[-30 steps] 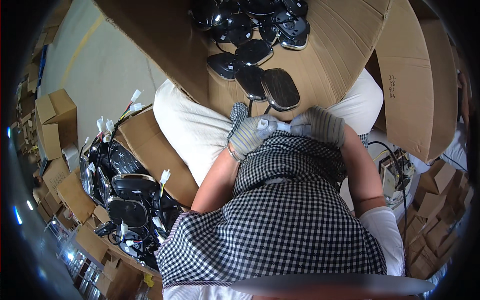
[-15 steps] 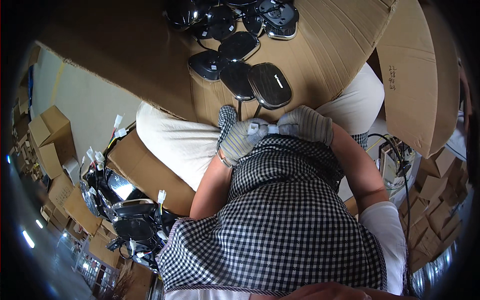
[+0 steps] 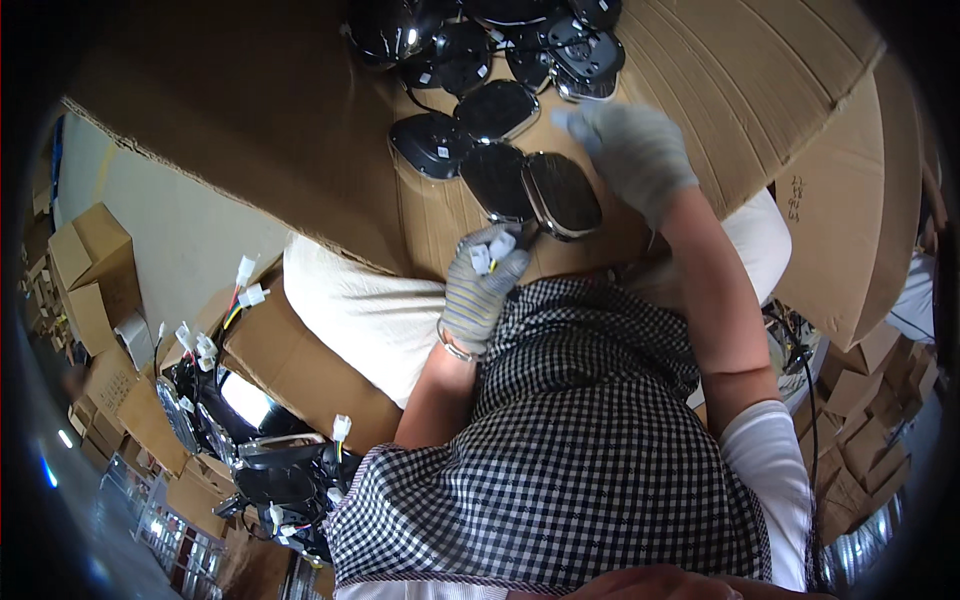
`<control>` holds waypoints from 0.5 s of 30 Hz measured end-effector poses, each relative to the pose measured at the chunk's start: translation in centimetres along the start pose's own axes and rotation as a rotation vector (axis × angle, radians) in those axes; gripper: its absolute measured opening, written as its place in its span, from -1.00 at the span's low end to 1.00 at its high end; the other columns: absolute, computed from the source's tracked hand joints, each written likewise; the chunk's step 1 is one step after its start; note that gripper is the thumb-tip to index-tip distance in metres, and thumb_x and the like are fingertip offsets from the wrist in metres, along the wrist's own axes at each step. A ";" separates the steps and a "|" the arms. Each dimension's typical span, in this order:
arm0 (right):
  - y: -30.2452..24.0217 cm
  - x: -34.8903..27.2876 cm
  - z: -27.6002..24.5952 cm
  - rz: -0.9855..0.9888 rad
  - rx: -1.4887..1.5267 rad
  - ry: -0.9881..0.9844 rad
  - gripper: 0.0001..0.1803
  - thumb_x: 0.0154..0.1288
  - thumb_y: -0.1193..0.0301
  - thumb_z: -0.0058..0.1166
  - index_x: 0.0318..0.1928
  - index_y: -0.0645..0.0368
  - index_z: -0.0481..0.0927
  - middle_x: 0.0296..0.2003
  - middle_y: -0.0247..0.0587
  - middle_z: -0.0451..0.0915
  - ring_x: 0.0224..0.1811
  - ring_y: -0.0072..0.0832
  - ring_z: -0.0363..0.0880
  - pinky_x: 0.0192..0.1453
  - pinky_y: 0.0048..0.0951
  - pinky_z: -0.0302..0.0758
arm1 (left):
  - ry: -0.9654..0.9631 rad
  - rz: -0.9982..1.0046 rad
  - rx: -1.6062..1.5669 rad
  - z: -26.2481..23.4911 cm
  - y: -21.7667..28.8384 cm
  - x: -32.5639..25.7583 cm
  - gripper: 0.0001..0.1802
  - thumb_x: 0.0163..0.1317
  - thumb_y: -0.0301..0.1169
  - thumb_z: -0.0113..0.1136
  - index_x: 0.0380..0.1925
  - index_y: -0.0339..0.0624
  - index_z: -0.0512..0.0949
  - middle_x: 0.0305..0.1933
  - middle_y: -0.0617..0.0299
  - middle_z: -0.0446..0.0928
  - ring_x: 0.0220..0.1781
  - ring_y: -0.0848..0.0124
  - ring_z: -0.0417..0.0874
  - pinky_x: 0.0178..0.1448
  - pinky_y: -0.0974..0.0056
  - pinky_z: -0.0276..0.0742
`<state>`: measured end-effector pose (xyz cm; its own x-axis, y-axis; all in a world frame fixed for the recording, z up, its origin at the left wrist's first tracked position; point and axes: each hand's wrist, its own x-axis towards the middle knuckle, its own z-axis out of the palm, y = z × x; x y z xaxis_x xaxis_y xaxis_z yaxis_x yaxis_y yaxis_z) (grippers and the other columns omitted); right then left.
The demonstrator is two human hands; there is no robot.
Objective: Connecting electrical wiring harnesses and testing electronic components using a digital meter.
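Two white wire connectors stand up between the fingers of my left hand, which is closed on them near my lap. It wears a striped grey glove. My right hand, also gloved, is raised over the cardboard with its fingers bent together. A small bluish-white piece shows at its fingertips, too blurred to name exactly. Just ahead of my left hand, a glossy black rounded unit with a chrome rim lies against a second black unit on the cardboard.
A large open cardboard box holds several more black units. On my left, black lamp-like units with white connectors are piled beside a brown carton. A cardboard flap stands at the right.
My hands have parted. The right one has moved forward and up over the cardboard, with the small pale piece at its fingertips. My left hand keeps the connectors and has turned upward.
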<state>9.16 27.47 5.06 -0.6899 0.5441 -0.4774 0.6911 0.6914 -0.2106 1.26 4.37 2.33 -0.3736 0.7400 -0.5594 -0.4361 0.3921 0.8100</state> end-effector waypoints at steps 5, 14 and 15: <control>-1.3 12.9 4.3 0.173 0.019 0.181 -0.70 0.23 0.30 -0.02 -0.05 0.07 0.56 -0.09 0.00 0.59 -0.05 -0.10 0.57 0.02 -0.15 0.48 | -0.030 0.033 0.176 0.3 -0.2 0.0 -0.74 0.27 -0.52 0.00 -0.05 -0.27 0.50 -0.27 0.21 0.54 -0.24 0.38 0.55 -0.14 0.34 0.44; 1.5 17.1 7.1 0.128 -0.144 0.061 -0.75 0.30 0.32 -0.08 -0.20 0.16 0.62 -0.14 -0.07 0.62 -0.11 -0.13 0.61 -0.03 -0.20 0.51 | -0.009 0.116 0.317 0.7 -0.8 0.7 -0.82 0.29 -0.41 0.04 -0.18 -0.26 0.49 -0.39 0.26 0.52 -0.36 0.47 0.52 -0.20 0.37 0.40; 2.0 16.0 6.1 0.081 -0.057 0.193 -0.77 0.29 0.33 -0.06 -0.24 0.16 0.63 -0.16 -0.09 0.62 -0.14 -0.14 0.61 -0.05 -0.20 0.51 | -0.006 0.099 0.256 1.0 -0.9 0.6 -0.83 0.32 -0.39 0.03 -0.25 -0.27 0.51 -0.43 0.25 0.51 -0.41 0.47 0.50 -0.24 0.37 0.39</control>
<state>0.83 34.61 -8.21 -0.6648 0.6761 -0.3177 0.7364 0.6646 -0.1268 2.26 5.02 1.44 -0.3988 0.7844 -0.4750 -0.1767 0.4425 0.8792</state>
